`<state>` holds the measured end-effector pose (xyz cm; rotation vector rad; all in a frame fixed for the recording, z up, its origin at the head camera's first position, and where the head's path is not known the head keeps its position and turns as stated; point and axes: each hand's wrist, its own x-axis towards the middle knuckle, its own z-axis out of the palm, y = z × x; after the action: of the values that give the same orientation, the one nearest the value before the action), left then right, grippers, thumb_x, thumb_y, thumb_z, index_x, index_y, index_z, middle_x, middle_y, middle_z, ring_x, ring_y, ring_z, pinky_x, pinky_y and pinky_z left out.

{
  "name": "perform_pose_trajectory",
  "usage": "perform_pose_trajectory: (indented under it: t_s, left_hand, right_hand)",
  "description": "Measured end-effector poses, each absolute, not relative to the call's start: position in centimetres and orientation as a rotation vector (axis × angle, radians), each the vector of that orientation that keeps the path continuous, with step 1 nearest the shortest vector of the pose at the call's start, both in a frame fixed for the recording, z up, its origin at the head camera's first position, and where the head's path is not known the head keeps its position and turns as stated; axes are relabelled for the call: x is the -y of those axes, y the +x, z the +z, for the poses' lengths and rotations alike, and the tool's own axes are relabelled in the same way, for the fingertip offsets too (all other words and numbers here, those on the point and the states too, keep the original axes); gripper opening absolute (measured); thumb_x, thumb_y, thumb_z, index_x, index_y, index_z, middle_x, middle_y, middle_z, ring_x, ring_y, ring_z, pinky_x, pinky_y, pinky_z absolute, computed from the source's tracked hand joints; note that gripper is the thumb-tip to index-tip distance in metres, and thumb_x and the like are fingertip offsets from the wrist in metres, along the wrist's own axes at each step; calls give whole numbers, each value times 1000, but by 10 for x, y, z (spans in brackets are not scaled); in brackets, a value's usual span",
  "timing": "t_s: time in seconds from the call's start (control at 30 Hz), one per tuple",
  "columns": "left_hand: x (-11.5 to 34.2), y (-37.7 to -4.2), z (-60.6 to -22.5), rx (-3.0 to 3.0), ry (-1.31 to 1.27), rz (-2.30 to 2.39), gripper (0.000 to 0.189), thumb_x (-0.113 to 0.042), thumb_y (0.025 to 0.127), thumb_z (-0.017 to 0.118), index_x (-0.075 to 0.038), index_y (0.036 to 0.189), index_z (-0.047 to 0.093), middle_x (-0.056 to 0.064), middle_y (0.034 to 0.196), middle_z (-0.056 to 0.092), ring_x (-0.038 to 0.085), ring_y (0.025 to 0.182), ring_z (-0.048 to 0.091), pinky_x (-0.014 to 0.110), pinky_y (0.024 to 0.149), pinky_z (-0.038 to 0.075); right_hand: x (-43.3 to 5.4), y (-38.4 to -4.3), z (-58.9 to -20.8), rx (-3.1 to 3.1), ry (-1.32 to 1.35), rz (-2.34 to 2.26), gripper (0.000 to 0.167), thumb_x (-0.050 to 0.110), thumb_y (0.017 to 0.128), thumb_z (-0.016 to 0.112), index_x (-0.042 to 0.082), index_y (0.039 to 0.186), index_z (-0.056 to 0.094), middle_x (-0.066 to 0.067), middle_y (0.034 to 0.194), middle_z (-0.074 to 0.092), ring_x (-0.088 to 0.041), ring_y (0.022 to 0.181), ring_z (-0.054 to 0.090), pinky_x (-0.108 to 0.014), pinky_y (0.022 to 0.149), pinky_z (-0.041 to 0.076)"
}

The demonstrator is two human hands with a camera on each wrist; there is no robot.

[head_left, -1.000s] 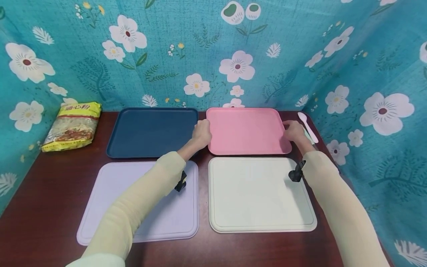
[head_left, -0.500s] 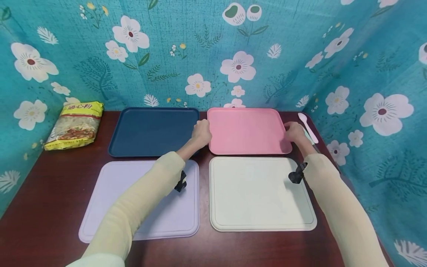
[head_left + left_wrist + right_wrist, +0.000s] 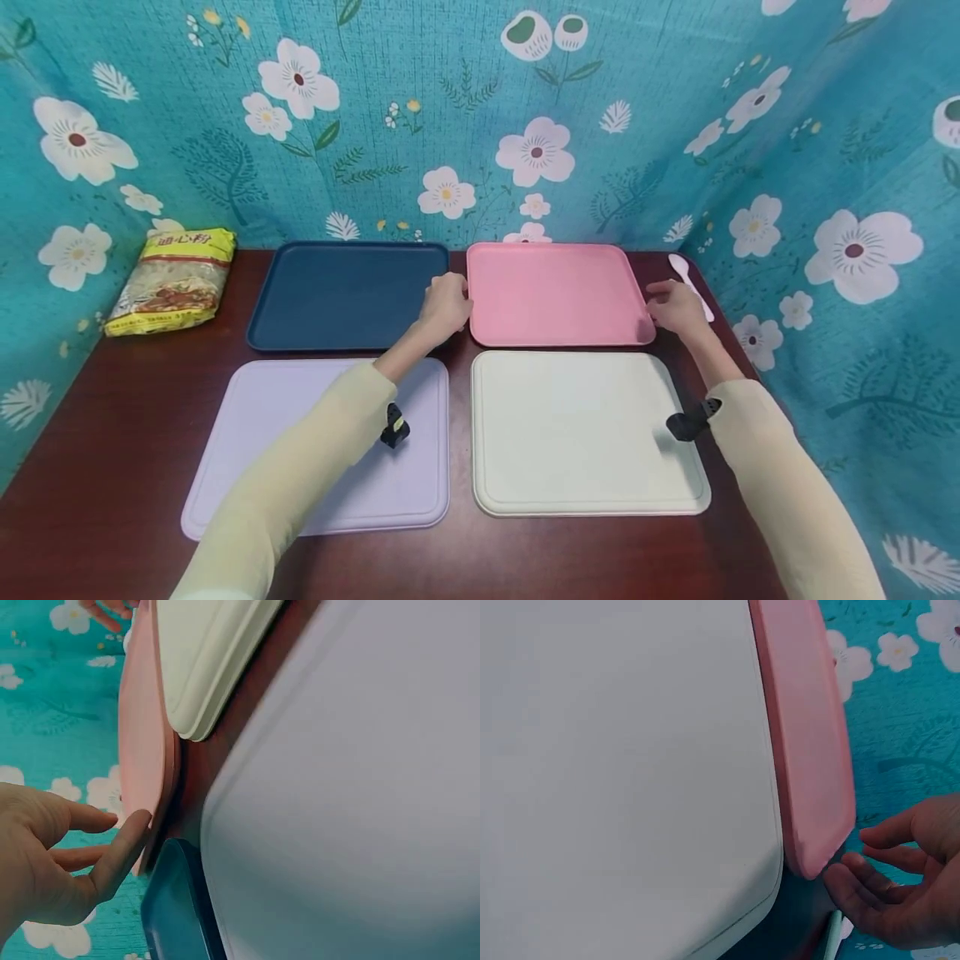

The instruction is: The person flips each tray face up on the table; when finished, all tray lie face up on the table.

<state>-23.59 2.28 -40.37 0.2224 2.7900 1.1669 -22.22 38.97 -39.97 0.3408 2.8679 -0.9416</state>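
A pink rectangular tray (image 3: 555, 293) lies at the back right of the dark wooden table. By its left rim, my left hand (image 3: 446, 305) has loosely bent fingers with a gap between them in the left wrist view; one fingertip (image 3: 139, 819) overlaps the rim there, and I cannot tell whether it touches. Beyond the right rim is my right hand (image 3: 677, 308), its relaxed fingers apart from the tray in the right wrist view. A dark blue tray (image 3: 348, 296) lies left of the pink one. In front are a lilac tray (image 3: 408, 467) and a cream tray (image 3: 577, 433).
A yellow-topped bag of food (image 3: 172, 279) lies at the back left. A white spoon (image 3: 681, 266) and a pale green handle (image 3: 832, 935) are near the right hand. Blue floral cloth (image 3: 450, 100) hangs behind the table and along its sides.
My right hand has drawn off the pink tray's right rim, and its forearm has shifted back toward me. The left hand has loosened slightly at the left rim. The trays stay in place.
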Motion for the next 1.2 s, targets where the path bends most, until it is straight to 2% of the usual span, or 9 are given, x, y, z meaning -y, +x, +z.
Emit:
perform_pose_trajectory:
  t_s: [0.1, 0.2, 0.4, 0.67, 0.83, 0.93, 1.03, 1.1, 1.2]
  left_hand:
    - [-17, -224, -401, -2801, 308, 1188, 12, 0, 92, 58, 6, 99, 66, 10, 56, 58, 18, 46, 62, 26, 45, 50]
    - [-11, -209, -399, -2769, 312, 1215, 20, -1, 91, 61, 8, 109, 64, 12, 67, 63, 18, 47, 64, 27, 52, 54]
    - [6, -176, -386, -2683, 221, 1276, 32, -4, 90, 65, 8, 120, 60, 12, 83, 65, 22, 53, 67, 31, 63, 57]
    - [24, -121, -371, -2546, 134, 1377, 39, -8, 90, 68, 7, 124, 58, 13, 92, 62, 23, 54, 67, 27, 52, 55]
    - [21, -87, -375, -2564, 122, 1388, 35, -6, 88, 67, 8, 120, 61, 10, 86, 63, 16, 52, 64, 25, 47, 52]
    - [12, -70, -378, -2645, 220, 1358, 33, -8, 88, 66, 8, 117, 61, 11, 87, 61, 14, 65, 63, 28, 57, 52]
    - [2, -56, -380, -2618, 345, 1369, 39, -11, 91, 62, 10, 124, 56, 20, 103, 59, 27, 95, 60, 40, 80, 51]
    - [-3, -49, -381, -2516, 397, 1420, 46, -12, 95, 59, 13, 131, 48, 31, 118, 52, 40, 115, 51, 51, 94, 45]
    - [-8, -41, -381, -2348, 416, 1515, 55, -13, 97, 54, 19, 138, 33, 41, 136, 33, 51, 132, 28, 60, 107, 27]
  right_hand:
    - [-389, -207, -395, -2875, 324, -976, 39, 7, 94, 53, -11, 129, 50, -30, 104, 60, -39, 88, 65, -42, 75, 57]
    - [-389, -188, -390, -2860, 308, -1001, 40, 8, 95, 53, -10, 131, 49, -28, 102, 62, -36, 86, 68, -44, 76, 57]
    - [-380, -143, -363, -2809, 155, -989, 42, 13, 98, 55, -10, 133, 48, -27, 103, 64, -32, 83, 70, -39, 74, 57]
    - [-371, -62, -345, -2799, 164, -875, 42, 10, 94, 63, -12, 127, 52, -28, 99, 66, -29, 75, 70, -38, 66, 59]
    - [-374, -24, -354, -2760, 314, -875, 46, 12, 94, 64, -16, 127, 50, -32, 102, 63, -30, 76, 70, -37, 64, 59]
    - [-375, -12, -361, -2718, 406, -870, 51, 20, 95, 62, -16, 128, 48, -34, 105, 62, -31, 78, 70, -40, 66, 59]
    - [-376, -8, -369, -2706, 455, -822, 53, 26, 95, 62, -16, 126, 50, -32, 102, 64, -31, 78, 70, -44, 67, 58]
    - [-377, -6, -375, -2732, 455, -763, 50, 26, 94, 63, -14, 123, 54, -31, 101, 65, -33, 81, 68, -45, 66, 57]
    - [-378, -5, -383, -2761, 451, -706, 46, 24, 93, 64, -13, 119, 58, -30, 100, 65, -38, 86, 65, -44, 64, 54]
